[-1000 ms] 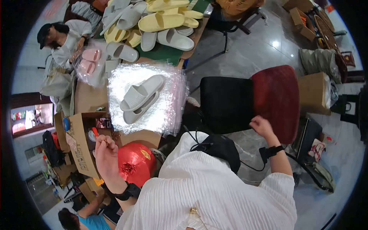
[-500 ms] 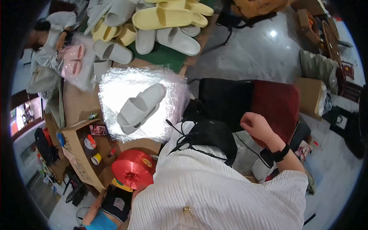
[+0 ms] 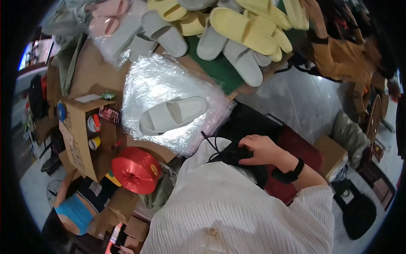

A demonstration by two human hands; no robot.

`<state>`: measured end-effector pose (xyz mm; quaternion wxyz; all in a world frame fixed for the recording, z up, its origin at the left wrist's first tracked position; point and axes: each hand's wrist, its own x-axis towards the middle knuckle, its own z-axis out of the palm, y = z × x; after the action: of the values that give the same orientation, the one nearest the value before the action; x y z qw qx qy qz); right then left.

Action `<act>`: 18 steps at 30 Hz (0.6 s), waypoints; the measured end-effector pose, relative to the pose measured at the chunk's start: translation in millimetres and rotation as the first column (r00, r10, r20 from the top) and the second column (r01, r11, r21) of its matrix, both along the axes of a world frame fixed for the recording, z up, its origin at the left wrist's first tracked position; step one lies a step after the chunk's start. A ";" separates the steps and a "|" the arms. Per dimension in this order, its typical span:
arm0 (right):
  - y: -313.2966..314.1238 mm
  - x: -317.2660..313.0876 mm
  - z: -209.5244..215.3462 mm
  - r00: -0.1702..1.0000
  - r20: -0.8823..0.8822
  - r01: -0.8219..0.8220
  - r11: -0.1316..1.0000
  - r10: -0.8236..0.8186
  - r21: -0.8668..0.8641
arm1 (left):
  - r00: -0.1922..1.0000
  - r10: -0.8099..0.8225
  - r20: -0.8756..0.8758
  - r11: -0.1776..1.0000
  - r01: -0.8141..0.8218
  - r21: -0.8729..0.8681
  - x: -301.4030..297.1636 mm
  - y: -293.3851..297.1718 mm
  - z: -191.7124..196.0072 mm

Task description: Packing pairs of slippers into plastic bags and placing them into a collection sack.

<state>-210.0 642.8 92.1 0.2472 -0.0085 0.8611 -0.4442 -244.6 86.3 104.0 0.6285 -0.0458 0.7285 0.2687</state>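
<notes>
One hand in view: your right hand (image 3: pixel 263 150), fingers curled on a black pouch (image 3: pixel 237 155) at your chest.
Just beyond it, grey slippers (image 3: pixel 173 115) lie on clear wrap (image 3: pixel 156 80); a red spool (image 3: pixel 135 169) sits to the left.

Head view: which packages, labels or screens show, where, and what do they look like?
Clear plastic bags: table centre, shiny stack under a grey slipper.
Bagged pink slippers: top left, clear wrap.
Brown carton: left, open, printed side.
Screen: far left edge, lit, bluish.
</notes>
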 end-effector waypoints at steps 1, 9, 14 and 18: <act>4.3 -9.7 -1.3 0.999 -0.005 -0.032 0.999 0.032 -0.008 | 1.000 0.010 0.006 1.000 -0.010 0.007 5.7 -2.8 -2.0; 74.0 -0.5 -98.9 0.934 0.279 0.121 0.931 -0.224 0.344 | 0.994 0.091 0.063 0.988 -0.098 0.123 75.5 -26.3 -34.1; 154.5 7.4 -112.8 0.862 0.500 -0.437 0.374 -0.085 0.818 | 0.992 0.075 0.105 0.970 -0.097 0.221 103.4 -52.1 -65.5; 241.3 19.3 -77.6 0.766 0.612 -0.613 0.063 -0.197 0.788 | 0.991 0.076 0.106 0.946 -0.106 0.306 128.7 -66.8 -96.2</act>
<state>-190.7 884.1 14.5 0.5009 0.1591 0.7902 0.3154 -115.9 19.6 7.8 0.6480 0.0076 0.6442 0.4063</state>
